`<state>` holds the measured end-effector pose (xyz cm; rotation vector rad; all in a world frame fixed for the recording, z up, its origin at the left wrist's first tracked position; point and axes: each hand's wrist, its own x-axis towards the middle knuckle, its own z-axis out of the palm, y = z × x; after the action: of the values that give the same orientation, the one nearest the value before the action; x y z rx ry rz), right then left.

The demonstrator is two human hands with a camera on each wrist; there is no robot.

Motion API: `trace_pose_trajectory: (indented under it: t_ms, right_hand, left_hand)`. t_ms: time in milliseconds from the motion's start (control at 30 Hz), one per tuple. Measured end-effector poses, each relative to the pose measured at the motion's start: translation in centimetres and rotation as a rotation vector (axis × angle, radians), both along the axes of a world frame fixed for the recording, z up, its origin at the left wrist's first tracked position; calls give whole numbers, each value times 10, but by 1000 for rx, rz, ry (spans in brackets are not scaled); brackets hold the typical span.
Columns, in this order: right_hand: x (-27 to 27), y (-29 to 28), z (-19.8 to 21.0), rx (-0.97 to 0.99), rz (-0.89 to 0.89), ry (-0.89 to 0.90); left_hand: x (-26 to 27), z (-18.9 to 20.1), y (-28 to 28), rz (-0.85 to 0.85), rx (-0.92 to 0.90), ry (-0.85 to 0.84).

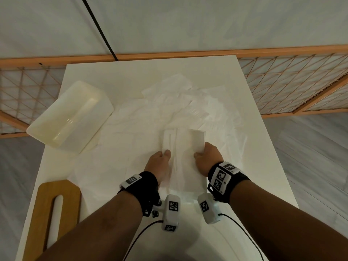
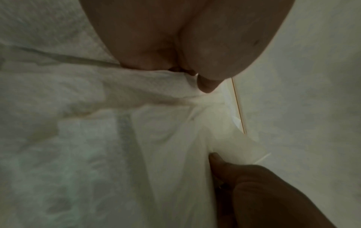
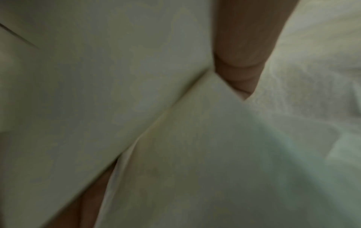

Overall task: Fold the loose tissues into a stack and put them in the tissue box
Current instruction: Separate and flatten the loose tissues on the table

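From the head view, a folded tissue stack (image 1: pixel 183 147) lies in the middle of the white desk (image 1: pixel 263 157), just in front of the person. The left hand (image 1: pixel 160 164) rests on the stack's left edge with its thumb on top, and the right hand (image 1: pixel 207 157) pinches the right flap, which stands lifted off the layers below. Behind them a spread of loose tissues (image 1: pixel 178 98) covers the far half of the desk. The tissue box (image 1: pixel 71 113), open and with nothing visible inside, sits tilted at the desk's left edge, well apart from the stack. A wooden lid (image 1: pixel 54 213) with a long slot lies at the near left corner.

The left wrist view shows the left hand's palm (image 2: pixel 185 38) pressed onto tissue, with the fingers of the right hand (image 2: pixel 244 177) gripping a fold further along.

The right wrist view is blurred; a finger (image 3: pixel 240 69) curls against a raised tissue edge (image 3: pixel 166 115).

The step in hand looks like folding one sheet onto the stack. Next, the lifted flap needs laying flat and smoothing, then another loose sheet fetched; boxing seems far off.
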<state>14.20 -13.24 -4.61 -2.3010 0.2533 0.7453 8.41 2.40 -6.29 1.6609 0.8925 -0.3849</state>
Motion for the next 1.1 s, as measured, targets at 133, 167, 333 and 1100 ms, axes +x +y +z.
trace_pose_trajectory:
  t_ms: [133, 167, 333, 1100]
  right_hand:
    - [-5, 7, 5, -41, 21, -23]
    - [-6, 8, 8, -47, 13, -48]
    - [-7, -1, 22, 64, -188, -178]
    - [-28, 16, 14, 17, 260, 5]
  left_hand:
    - [-2, 2, -4, -77, 16, 29]
    - [-2, 0, -5, -98, 32, 29]
    - [0, -1, -3, -86, 51, 34]
    - [0, -10, 5, 41, -201, 16]
